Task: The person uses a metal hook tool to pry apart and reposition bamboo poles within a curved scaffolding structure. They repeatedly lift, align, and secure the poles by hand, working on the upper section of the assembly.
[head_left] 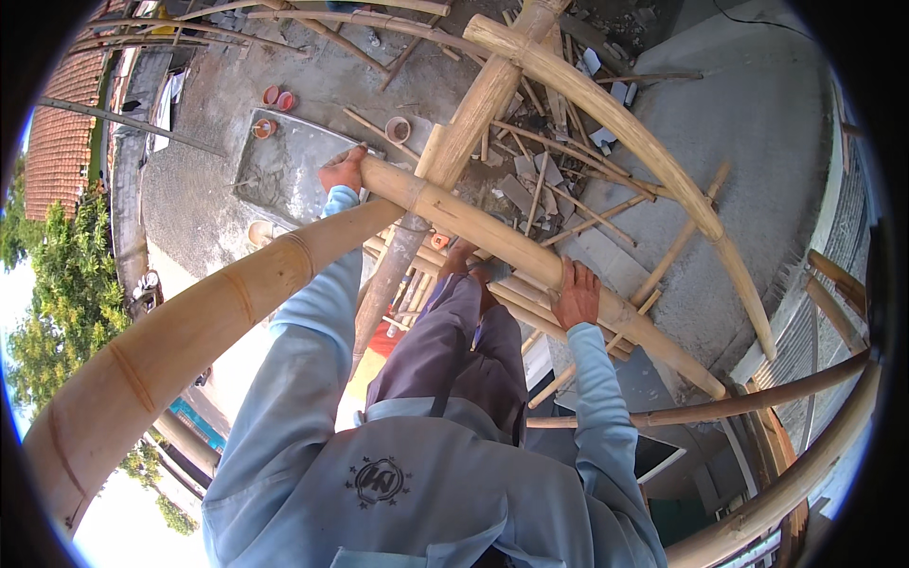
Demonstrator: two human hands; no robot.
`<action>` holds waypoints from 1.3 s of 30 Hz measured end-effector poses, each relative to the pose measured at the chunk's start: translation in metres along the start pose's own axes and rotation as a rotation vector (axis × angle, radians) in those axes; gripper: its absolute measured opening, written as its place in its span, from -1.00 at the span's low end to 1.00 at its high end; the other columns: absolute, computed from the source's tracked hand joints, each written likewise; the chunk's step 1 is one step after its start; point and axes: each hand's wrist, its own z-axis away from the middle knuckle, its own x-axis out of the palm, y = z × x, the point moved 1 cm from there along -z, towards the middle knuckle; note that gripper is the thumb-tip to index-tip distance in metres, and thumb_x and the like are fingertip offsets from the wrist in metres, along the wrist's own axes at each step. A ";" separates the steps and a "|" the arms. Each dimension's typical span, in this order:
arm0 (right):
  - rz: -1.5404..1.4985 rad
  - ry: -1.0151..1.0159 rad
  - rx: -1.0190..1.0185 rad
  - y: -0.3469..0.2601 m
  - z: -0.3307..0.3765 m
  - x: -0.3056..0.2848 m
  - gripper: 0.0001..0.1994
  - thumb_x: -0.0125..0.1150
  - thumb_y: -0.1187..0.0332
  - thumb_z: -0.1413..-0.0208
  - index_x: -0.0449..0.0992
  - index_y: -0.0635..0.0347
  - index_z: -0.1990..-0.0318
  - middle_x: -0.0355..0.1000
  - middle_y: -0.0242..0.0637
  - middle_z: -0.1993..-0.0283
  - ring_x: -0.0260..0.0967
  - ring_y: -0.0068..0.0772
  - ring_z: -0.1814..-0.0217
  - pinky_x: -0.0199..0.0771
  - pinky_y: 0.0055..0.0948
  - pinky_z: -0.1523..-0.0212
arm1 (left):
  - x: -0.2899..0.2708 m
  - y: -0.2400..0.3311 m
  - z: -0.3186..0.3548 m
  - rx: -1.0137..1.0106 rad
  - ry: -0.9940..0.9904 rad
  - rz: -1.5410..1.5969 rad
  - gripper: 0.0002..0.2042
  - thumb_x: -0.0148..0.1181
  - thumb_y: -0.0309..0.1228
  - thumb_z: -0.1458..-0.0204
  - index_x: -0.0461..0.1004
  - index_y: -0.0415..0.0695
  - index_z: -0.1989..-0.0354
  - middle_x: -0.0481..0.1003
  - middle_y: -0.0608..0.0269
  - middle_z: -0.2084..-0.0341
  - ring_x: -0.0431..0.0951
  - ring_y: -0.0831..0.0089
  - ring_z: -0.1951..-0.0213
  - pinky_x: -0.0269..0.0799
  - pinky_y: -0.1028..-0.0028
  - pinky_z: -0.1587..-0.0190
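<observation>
Bamboo pole (492, 241) is lying across frame centre, long axis running from upper left down to lower right. It is being gripped at both ends of the span: left hand (343, 170) closed at upper-left end, right hand (576, 295) wrapped over it right of centre, lower down.

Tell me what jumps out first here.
A thick bamboo pole sweeps from lower left to centre, joining a frame of crossed poles high above a littered concrete yard. The left hand grips one pole's end; the right hand grips the slanting pole at centre.
</observation>
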 end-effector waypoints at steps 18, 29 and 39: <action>0.088 -0.089 -0.108 0.005 -0.011 0.004 -0.08 0.50 0.18 0.07 0.14 0.20 -0.44 0.27 -0.09 -0.24 0.23 -0.01 -0.31 0.22 0.03 -0.32 | -0.002 0.006 -0.005 0.004 0.103 -0.068 -0.51 0.55 -0.12 0.18 0.71 -0.37 0.27 0.69 -0.01 0.39 0.68 0.31 0.33 0.58 0.37 0.09; 0.002 -0.047 -0.077 -0.003 -0.013 0.002 -0.09 0.47 0.25 0.12 0.16 0.20 -0.43 0.29 -0.08 -0.25 0.25 -0.02 -0.30 0.25 0.01 -0.30 | -0.002 0.007 -0.022 0.035 0.088 -0.206 -0.40 0.52 -0.02 0.21 0.69 -0.39 0.19 0.68 -0.07 0.28 0.68 0.24 0.21 0.52 0.35 -0.02; -0.034 -0.066 0.054 -0.016 -0.008 -0.006 -0.21 0.36 0.24 0.07 0.27 0.14 -0.39 0.33 -0.16 -0.24 0.24 -0.14 -0.36 0.09 -0.02 -0.38 | -0.004 -0.016 -0.053 -0.163 -0.107 -0.291 -0.30 0.45 0.19 0.16 0.66 -0.26 0.09 0.62 0.16 0.35 0.46 0.38 0.52 0.26 0.36 0.55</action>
